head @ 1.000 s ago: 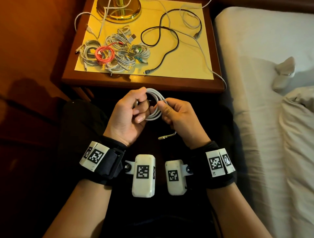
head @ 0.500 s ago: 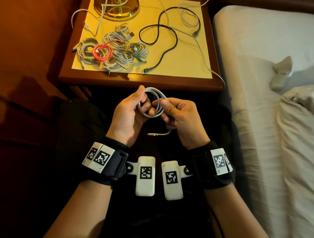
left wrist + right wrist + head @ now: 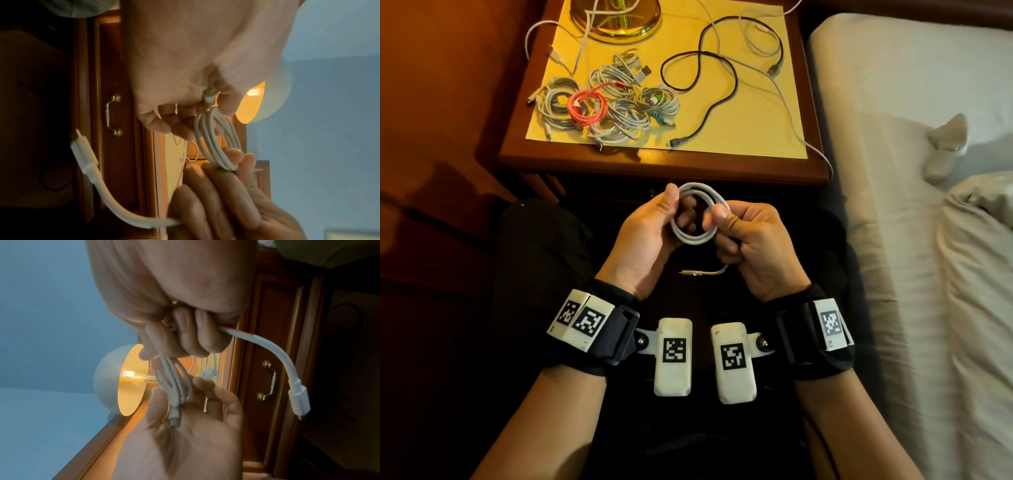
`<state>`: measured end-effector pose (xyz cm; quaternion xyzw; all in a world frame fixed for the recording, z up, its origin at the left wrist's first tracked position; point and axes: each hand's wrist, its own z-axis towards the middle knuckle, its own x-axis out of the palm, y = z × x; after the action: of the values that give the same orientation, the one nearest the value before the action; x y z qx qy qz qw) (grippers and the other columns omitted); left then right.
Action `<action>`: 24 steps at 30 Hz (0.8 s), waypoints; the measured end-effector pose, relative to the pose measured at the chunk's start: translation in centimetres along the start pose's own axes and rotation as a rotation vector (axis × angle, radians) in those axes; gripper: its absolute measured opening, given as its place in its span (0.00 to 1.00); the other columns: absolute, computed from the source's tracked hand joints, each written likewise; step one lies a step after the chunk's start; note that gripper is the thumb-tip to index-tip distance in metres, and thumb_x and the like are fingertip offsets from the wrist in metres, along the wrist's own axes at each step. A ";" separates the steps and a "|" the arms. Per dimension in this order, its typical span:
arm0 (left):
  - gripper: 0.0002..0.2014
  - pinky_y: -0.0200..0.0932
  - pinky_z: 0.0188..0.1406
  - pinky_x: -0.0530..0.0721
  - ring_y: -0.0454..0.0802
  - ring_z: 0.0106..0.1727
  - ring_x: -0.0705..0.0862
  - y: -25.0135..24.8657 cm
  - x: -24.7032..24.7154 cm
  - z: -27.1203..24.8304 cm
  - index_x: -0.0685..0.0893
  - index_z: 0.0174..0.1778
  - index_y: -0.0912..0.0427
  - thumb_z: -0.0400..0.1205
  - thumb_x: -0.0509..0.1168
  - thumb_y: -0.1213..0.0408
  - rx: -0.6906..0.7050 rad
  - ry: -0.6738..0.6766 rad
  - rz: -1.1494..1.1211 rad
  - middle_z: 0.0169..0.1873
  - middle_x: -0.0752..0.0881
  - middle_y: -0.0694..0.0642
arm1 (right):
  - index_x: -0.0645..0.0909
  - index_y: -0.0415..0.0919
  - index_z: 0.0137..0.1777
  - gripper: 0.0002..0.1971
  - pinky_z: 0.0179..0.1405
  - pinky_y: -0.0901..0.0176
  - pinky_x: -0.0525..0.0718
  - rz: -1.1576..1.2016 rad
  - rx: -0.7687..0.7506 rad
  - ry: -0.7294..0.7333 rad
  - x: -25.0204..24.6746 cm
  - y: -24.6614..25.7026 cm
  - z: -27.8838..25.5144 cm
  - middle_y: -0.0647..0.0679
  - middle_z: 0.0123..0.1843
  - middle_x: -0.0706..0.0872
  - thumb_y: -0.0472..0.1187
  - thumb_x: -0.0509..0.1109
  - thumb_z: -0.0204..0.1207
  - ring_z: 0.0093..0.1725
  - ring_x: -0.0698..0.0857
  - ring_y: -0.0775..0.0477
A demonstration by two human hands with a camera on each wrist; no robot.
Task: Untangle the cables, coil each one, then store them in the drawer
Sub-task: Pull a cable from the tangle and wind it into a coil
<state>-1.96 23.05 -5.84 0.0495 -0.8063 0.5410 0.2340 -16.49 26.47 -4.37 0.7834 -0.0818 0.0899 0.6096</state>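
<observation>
Both hands on one coil, held over the lap in front of the wooden nightstand (image 3: 654,164).

Left hand (image 3: 650,236) pinches the thin white rubber cable coil (image 3: 697,219); right hand (image 3: 750,240) fingers curled round its other side, loose plug end (image 3: 697,273) dangling below. Coiled cables pile (image 3: 602,102) and loose black cable (image 3: 709,85) lie on the nightstand top.

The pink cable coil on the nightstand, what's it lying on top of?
The pink cable coil lies on top of a heap of coiled white cables, which sits on the nightstand's yellow top. What the heap covers directly beneath the pink coil cannot be seen.
</observation>
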 end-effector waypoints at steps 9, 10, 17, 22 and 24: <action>0.13 0.48 0.62 0.77 0.46 0.50 0.82 -0.7 -0.1 -0.3 0.82 0.63 0.46 0.89 0.55 0.59 0.181 0.058 0.545 0.46 0.83 0.58 | 0.78 0.36 0.33 0.17 0.19 0.63 0.54 -0.062 -0.012 -0.048 -1.2 0.3 -0.2 0.51 0.17 0.64 0.36 0.59 0.84 0.18 0.57 0.54; 0.13 0.51 0.62 0.78 0.48 0.49 0.83 -0.7 -0.2 -0.3 0.86 0.59 0.50 0.88 0.56 0.56 0.171 0.049 0.578 0.44 0.85 0.58 | 0.77 0.36 0.33 0.17 0.19 0.62 0.54 -0.057 -0.007 -0.046 -1.3 0.4 -0.2 0.51 0.17 0.64 0.36 0.59 0.84 0.18 0.57 0.54; 0.12 0.35 0.41 0.85 0.48 0.42 0.89 -1.3 -0.4 -0.9 0.88 0.50 0.61 0.77 0.65 0.59 0.057 0.096 0.293 0.37 0.91 0.55 | 0.77 0.37 0.33 0.14 0.21 0.61 0.54 -0.056 -0.008 -0.056 -1.3 0.1 -0.2 0.50 0.17 0.64 0.43 0.61 0.77 0.19 0.58 0.53; 0.10 0.36 0.37 0.82 0.51 0.39 0.90 -1.2 -0.6 -0.9 0.88 0.44 0.61 0.74 0.67 0.59 -0.005 0.032 0.147 0.30 0.88 0.52 | 0.82 0.36 0.42 0.11 0.20 0.60 0.54 -0.065 -0.019 -0.136 -0.8 0.1 0.0 0.48 0.21 0.65 0.36 0.62 0.84 0.20 0.60 0.54; 0.10 0.36 0.36 0.81 0.51 0.39 0.90 -1.3 -0.6 -0.9 0.88 0.43 0.61 0.73 0.67 0.59 -0.006 -0.020 0.116 0.29 0.87 0.51 | 0.80 0.36 0.46 0.07 0.19 0.65 0.58 -0.006 -0.007 -0.185 -0.6 0.1 0.1 0.48 0.23 0.69 0.34 0.62 0.84 0.21 0.64 0.56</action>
<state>-0.70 23.19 -4.72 0.0074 -0.8118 0.5506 0.1944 -17.15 26.36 -4.42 0.7865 -0.1359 0.0151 0.6023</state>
